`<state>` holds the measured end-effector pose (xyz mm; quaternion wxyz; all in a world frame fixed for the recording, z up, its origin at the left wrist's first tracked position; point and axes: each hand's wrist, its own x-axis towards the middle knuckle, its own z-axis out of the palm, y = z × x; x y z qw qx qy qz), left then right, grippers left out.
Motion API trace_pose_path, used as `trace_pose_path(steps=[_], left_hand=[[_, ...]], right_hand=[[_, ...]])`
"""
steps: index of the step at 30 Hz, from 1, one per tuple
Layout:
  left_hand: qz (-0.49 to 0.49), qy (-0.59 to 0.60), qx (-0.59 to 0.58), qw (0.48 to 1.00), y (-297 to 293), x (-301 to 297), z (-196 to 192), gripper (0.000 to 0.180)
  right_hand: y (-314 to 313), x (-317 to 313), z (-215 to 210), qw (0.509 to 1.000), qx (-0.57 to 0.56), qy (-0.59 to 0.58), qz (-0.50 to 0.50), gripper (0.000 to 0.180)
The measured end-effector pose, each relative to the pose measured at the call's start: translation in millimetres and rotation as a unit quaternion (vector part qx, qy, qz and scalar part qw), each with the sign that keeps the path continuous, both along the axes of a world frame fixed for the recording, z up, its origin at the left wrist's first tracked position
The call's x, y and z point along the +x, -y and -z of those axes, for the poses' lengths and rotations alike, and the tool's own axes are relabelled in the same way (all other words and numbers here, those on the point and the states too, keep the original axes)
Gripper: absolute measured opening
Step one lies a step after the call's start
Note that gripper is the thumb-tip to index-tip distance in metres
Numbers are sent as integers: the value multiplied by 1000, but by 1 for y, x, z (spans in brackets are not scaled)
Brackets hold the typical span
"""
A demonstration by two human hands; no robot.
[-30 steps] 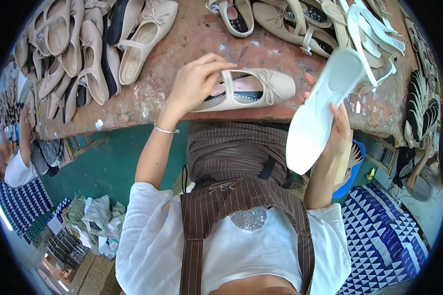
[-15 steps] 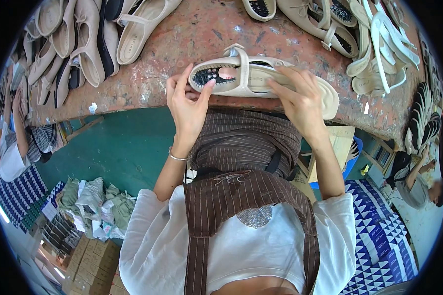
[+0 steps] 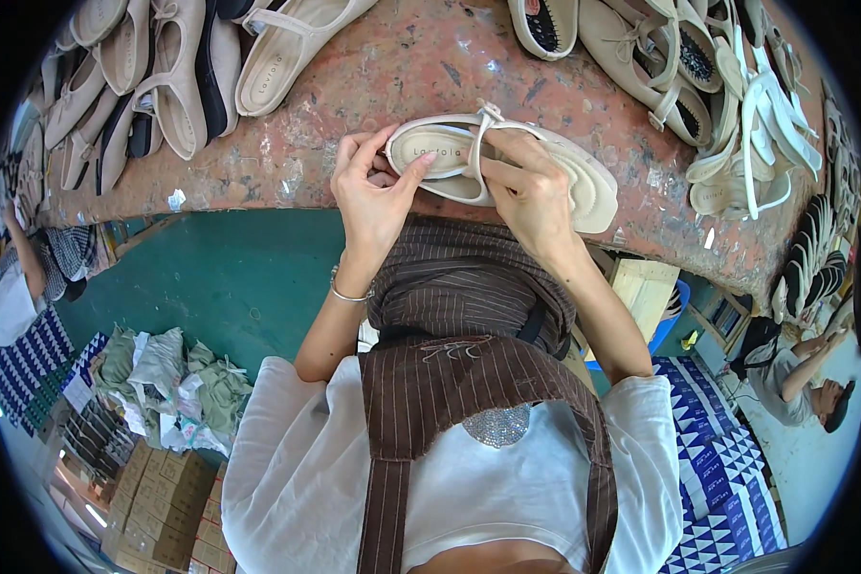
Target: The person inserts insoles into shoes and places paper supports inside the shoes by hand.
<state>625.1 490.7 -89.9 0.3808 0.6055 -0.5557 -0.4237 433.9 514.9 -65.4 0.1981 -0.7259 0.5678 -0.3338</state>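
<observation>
both hands work on one beige shoe [image 3: 457, 189], which lies on the worn red table [image 3: 383, 57] near its front edge, heel to the left and toe to the right. a pale insole [image 3: 450, 146] sits in the heel part of the shoe, running toward the strap [image 3: 478, 143]; its broad front end shows to the right of the right hand, over the toe. the left hand [image 3: 373, 191] pinches the heel, its thumb on the insole and its bent fingers around the outside of the heel. the right hand [image 3: 536, 196] is curled, its fingers dipping into the opening just beside the strap; their tips are hidden, so i cannot tell if they pinch the insole or only press it.

more beige shoes [image 3: 184, 134] crowd the table at the upper left. at the upper right are other beige shoes [image 3: 598, 43] with dark insides, and next to them a heap of white straps [image 3: 761, 105].

the person wears a brown striped apron [image 3: 488, 392], a white shirt [image 3: 287, 459] and a bracelet [image 3: 351, 297] on the left wrist. at the far right a co-worker [image 3: 784, 387] has both arms raised.
</observation>
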Motion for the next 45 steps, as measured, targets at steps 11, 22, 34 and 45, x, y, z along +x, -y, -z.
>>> trace_pose_path(steps=[11,22,34,45], left_hand=[[-16,50,18,998,15,0,0,24],[-4,-13,29,999,26,4,11,3],[243,261,-1,934,-46,-30,-34,22],[396,336,-191,833,-78,-85,-5,68]], right_hand=[[1,1,8,990,-2,-112,-87,44],[-3,0,-19,962,64,-227,-138,44],[6,-56,-24,916,-81,-203,336,36],[-78,-22,-60,986,111,-99,77,30]])
